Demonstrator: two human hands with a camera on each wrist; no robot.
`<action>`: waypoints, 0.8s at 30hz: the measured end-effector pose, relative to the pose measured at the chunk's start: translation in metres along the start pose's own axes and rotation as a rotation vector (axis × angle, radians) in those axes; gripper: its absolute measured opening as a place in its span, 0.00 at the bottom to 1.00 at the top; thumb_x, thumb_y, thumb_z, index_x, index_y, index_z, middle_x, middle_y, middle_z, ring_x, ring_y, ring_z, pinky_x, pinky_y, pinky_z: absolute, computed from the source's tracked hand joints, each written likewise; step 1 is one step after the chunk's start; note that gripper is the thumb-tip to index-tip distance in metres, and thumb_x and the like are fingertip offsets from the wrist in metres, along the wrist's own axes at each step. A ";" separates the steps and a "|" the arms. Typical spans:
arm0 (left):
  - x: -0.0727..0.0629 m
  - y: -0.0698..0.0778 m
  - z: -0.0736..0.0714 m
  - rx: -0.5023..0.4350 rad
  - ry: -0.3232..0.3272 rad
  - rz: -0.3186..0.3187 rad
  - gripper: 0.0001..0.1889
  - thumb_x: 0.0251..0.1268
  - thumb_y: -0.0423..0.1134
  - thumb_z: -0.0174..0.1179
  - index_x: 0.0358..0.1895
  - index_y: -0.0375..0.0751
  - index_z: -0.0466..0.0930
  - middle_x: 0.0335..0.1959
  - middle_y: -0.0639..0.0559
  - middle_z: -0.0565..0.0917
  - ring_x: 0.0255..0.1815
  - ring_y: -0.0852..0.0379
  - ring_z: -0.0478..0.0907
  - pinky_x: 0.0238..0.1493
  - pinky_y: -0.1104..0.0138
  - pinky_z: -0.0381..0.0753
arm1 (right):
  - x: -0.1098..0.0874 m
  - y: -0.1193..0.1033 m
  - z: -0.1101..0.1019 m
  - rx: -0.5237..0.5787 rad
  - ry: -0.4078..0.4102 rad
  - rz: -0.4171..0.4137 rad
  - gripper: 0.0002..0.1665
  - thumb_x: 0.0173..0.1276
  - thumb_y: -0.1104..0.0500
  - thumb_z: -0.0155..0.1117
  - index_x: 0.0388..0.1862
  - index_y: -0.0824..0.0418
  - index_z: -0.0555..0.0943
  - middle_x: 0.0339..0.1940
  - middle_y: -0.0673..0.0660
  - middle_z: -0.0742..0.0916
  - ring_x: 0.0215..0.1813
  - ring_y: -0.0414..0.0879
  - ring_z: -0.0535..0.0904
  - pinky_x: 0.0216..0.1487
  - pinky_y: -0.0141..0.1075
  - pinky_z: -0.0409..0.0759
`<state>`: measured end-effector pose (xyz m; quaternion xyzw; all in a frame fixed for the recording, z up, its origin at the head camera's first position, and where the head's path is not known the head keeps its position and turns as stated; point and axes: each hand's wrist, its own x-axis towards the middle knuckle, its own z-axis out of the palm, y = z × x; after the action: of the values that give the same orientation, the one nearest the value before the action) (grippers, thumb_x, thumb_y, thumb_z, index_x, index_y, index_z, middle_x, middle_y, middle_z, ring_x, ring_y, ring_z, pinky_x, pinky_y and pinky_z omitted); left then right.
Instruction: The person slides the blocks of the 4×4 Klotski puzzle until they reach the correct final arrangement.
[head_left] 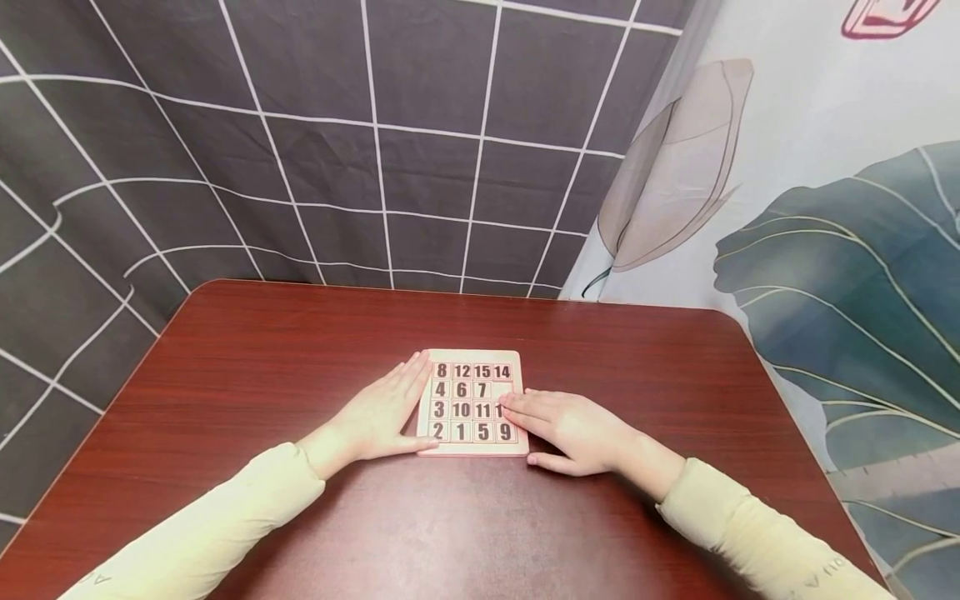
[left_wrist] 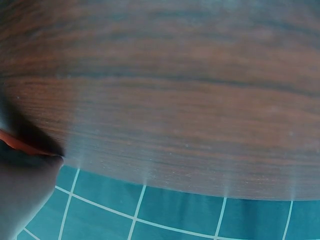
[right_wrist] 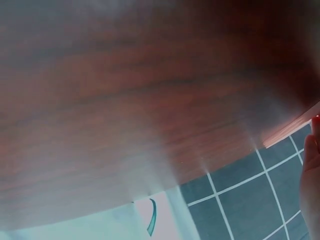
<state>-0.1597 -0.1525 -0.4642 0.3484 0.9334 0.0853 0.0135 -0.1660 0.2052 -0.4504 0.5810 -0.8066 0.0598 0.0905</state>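
Dark curtain with a white grid (head_left: 427, 167): one, filling the upper left and top centre of the head view. Pale curtain with leaf print (head_left: 810, 108): one, down the right side. Table (head_left: 300, 350): red-brown, grained, glossy, across the lower half. Sleeves: two, pale yellow; your left sleeve (head_left: 217, 517) enters at lower left, your right sleeve (head_left: 757, 533) at lower right.

Your left hand (head_left: 375, 415): fingers straight and unclenched, laid along the puzzle's left border, thumb stretched to its lower left corner. Your right hand (head_left: 576, 432): fingers extended together, gripping nothing, tips resting on a tile at the puzzle's right side; thumb apart.

Number puzzle (head_left: 472, 408): one, pale, flat on the table, just below frame centre. Judged light and stiff, apt to skid on gloss; best steadied by its side borders, tiles pushed with flat fingertips. Tiles: black numerals, four rows, one vacant cell below the 14 tile (head_left: 502, 372).

Obscured: the second digit of the tile beneath your right fingertips. Both sleeves are cropped by the frame. Both wrist views are dim, each showing you only part of a hand; the orange-red strip at far left of the left wrist view is unidentifiable.
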 end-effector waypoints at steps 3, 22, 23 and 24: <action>0.000 0.000 0.000 0.004 0.008 0.003 0.60 0.66 0.69 0.64 0.83 0.23 0.52 0.86 0.29 0.54 0.88 0.36 0.54 0.87 0.50 0.60 | -0.001 -0.002 0.000 -0.001 0.005 -0.003 0.38 0.73 0.43 0.69 0.74 0.64 0.78 0.75 0.59 0.82 0.76 0.53 0.79 0.76 0.46 0.78; 0.000 -0.001 0.001 0.006 0.027 0.019 0.59 0.65 0.68 0.65 0.82 0.22 0.53 0.85 0.28 0.57 0.87 0.36 0.57 0.86 0.49 0.62 | 0.016 0.027 0.000 0.010 -0.056 0.136 0.38 0.74 0.45 0.69 0.76 0.61 0.77 0.78 0.58 0.80 0.78 0.54 0.77 0.78 0.50 0.77; 0.000 -0.001 0.001 0.005 0.028 0.019 0.59 0.66 0.67 0.65 0.82 0.22 0.54 0.85 0.28 0.57 0.87 0.36 0.57 0.86 0.49 0.62 | 0.017 0.029 0.000 0.009 -0.061 0.145 0.37 0.75 0.45 0.68 0.77 0.61 0.76 0.78 0.58 0.80 0.79 0.54 0.76 0.79 0.50 0.76; 0.000 -0.001 0.001 0.002 0.025 0.017 0.59 0.66 0.68 0.65 0.82 0.22 0.53 0.85 0.28 0.57 0.87 0.36 0.56 0.86 0.50 0.62 | 0.018 0.030 0.001 0.007 -0.066 0.152 0.37 0.75 0.44 0.68 0.77 0.61 0.76 0.78 0.57 0.79 0.79 0.54 0.76 0.79 0.50 0.76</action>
<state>-0.1597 -0.1530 -0.4652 0.3553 0.9305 0.0889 0.0006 -0.2006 0.1977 -0.4469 0.5201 -0.8508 0.0499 0.0571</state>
